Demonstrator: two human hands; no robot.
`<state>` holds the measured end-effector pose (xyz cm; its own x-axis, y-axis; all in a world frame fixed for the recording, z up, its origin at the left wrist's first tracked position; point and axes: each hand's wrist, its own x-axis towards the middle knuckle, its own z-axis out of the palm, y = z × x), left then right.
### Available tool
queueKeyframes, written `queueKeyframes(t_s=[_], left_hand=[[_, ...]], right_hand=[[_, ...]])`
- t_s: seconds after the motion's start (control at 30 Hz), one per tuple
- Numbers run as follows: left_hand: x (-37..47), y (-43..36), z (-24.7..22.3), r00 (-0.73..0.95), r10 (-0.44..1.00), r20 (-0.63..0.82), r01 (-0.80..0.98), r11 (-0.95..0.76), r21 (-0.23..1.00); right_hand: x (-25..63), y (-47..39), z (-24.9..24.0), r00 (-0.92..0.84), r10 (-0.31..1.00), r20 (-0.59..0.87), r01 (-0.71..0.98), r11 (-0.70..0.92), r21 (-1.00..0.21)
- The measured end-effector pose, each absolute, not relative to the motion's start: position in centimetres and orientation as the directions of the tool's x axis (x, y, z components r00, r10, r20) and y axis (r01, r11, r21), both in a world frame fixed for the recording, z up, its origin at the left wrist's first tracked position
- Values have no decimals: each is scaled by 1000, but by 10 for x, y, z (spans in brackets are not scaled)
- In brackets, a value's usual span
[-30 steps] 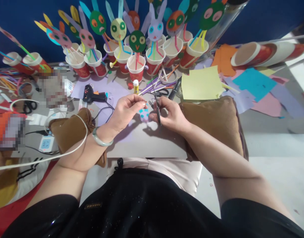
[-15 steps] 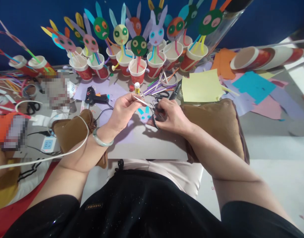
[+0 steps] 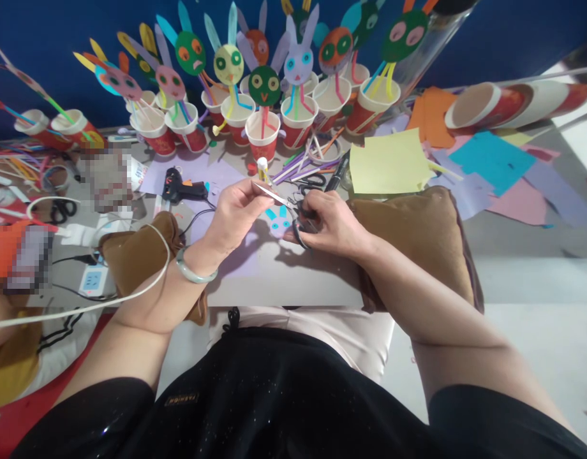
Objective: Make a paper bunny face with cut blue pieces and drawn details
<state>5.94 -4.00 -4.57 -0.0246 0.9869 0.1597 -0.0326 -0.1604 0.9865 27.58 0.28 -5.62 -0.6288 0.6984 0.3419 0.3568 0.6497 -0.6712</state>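
My right hand (image 3: 332, 223) is closed around the dark handles of a pair of scissors (image 3: 274, 194), whose silver blades point up and left. Beside the blade tips, my left hand (image 3: 237, 215) is pinched; whatever lies between its fingertips is too small to make out. Under the scissors, between both hands, a pale purple paper rabbit face (image 3: 277, 226) with blue ears and eyes lies on the table. Just beyond my fingers stands a glue stick (image 3: 262, 168) with a yellow label.
Behind, paper cups (image 3: 262, 143) hold several paper animal heads on bent pipe cleaners. A black glue gun (image 3: 183, 188) lies left. Right are a brown cushion (image 3: 413, 245), yellow paper (image 3: 389, 162) and toppled cups (image 3: 475, 108). A white cable (image 3: 131, 295) crosses near my left forearm.
The view has shifted slightly. Both hands and the scissors keep nearly the same pose, with the blades still beside my left fingertips.
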Motion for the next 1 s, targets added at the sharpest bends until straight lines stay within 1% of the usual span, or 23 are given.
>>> queueKeyframes(t_s=[0.1, 0.2, 0.53, 0.8, 1.0], left_hand=[[59, -39, -46, -16, 980, 199, -96, -200, 975], [58, -38, -46, -6, 978, 207, -125, -206, 971], [57, -39, -44, -3, 979, 206, -152, -204, 967], [58, -40, -43, -36, 986, 165, -146, -169, 975], [57, -40, -45, -10, 982, 188, -154, -187, 970]], right_hand=[[276, 3, -56, -634, 686, 357, 341, 663, -667], [277, 3, -55, -640, 678, 361, 328, 666, -670], [276, 3, -53, -654, 666, 360, 302, 665, -683], [278, 3, -53, -652, 669, 357, 302, 660, -688], [277, 4, -54, -658, 662, 359, 282, 659, -697]])
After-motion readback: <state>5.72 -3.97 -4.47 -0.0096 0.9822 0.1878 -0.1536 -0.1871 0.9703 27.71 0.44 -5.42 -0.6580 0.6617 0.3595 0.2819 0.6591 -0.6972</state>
